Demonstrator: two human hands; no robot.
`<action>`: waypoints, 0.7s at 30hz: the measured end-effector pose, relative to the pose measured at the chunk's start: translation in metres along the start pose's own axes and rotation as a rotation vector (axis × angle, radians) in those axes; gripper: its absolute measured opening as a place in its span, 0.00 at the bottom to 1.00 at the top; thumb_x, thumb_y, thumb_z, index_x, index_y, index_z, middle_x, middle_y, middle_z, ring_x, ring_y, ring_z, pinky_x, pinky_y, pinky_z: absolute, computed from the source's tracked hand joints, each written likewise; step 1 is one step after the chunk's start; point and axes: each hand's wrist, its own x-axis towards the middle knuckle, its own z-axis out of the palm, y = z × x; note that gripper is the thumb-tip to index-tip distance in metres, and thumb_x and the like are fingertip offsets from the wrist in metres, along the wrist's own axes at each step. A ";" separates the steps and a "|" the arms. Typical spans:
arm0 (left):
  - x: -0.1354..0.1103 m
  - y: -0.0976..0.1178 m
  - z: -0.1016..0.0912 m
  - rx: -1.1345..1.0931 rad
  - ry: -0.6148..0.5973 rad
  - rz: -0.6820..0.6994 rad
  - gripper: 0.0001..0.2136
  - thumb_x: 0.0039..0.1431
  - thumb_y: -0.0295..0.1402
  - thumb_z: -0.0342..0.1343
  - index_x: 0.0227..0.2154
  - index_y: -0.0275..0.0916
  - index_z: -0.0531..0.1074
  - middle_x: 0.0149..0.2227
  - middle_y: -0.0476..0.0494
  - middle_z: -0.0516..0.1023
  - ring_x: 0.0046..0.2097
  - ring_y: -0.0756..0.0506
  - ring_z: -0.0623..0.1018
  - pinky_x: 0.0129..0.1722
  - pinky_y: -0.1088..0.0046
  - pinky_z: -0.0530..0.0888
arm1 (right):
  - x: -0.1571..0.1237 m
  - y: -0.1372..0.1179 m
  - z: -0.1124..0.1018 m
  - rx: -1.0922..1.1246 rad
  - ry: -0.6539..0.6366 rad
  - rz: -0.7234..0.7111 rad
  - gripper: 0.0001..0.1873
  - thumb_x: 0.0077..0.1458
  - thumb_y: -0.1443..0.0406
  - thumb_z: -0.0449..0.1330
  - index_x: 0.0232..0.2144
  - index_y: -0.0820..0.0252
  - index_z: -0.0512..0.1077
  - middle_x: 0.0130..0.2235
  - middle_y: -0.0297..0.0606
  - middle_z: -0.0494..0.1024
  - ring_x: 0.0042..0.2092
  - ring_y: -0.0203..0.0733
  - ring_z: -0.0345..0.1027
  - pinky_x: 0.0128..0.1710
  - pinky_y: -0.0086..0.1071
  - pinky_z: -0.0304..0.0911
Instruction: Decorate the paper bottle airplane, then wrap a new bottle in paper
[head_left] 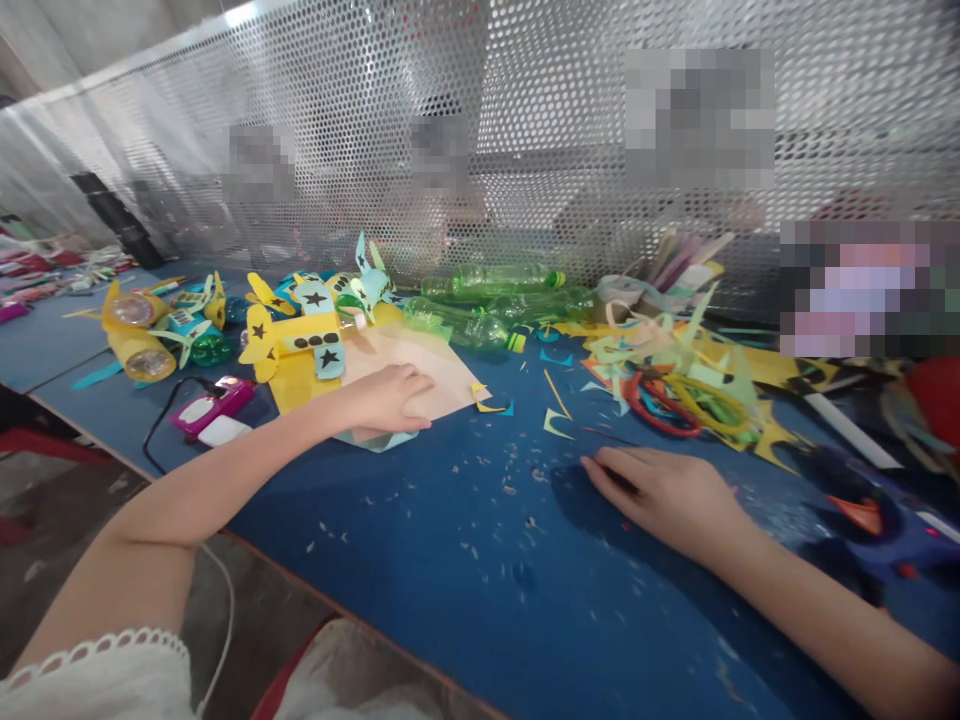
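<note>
My left hand (394,395) lies on a pale pink sheet of paper (450,375), fingers spread and a little bent. A yellow sheet (289,392) and a light blue one show at the edges of that paper. Just behind stands a toy plane (300,340) in yellow and light blue with black stars. Low over the blue table, my right hand (667,495) has its fingers loosely bent with a gap between them, and nothing shows in it. Paper scraps (556,422) lie near its fingertips.
Green plastic bottles (480,325) lie along the perforated metal screen (337,170). More bottle planes (139,335) and a magenta device (214,408) are at left. Tape rolls (664,405) sit among cuttings at right, near a blue glue gun (900,530). People are behind the screen.
</note>
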 end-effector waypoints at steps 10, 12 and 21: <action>-0.009 0.026 -0.009 0.103 0.124 -0.150 0.12 0.59 0.28 0.46 0.38 0.32 0.73 0.30 0.37 0.77 0.31 0.42 0.76 0.29 0.70 0.67 | -0.001 0.000 0.002 -0.005 0.001 0.017 0.19 0.64 0.62 0.52 0.21 0.58 0.69 0.20 0.33 0.72 0.22 0.37 0.69 0.23 0.32 0.57; -0.010 0.034 -0.008 0.116 0.130 -0.136 0.13 0.60 0.27 0.45 0.39 0.31 0.73 0.29 0.37 0.77 0.31 0.42 0.77 0.29 0.69 0.68 | 0.002 -0.004 -0.002 0.045 0.006 0.029 0.15 0.64 0.62 0.52 0.30 0.60 0.74 0.27 0.38 0.78 0.29 0.40 0.74 0.28 0.31 0.64; -0.018 0.089 0.017 0.298 0.357 0.308 0.21 0.59 0.17 0.46 0.56 0.24 0.63 0.34 0.35 0.79 0.33 0.43 0.80 0.29 0.70 0.76 | 0.014 -0.035 -0.012 0.302 -0.366 -0.082 0.23 0.66 0.58 0.46 0.62 0.48 0.61 0.65 0.39 0.62 0.64 0.48 0.57 0.60 0.52 0.57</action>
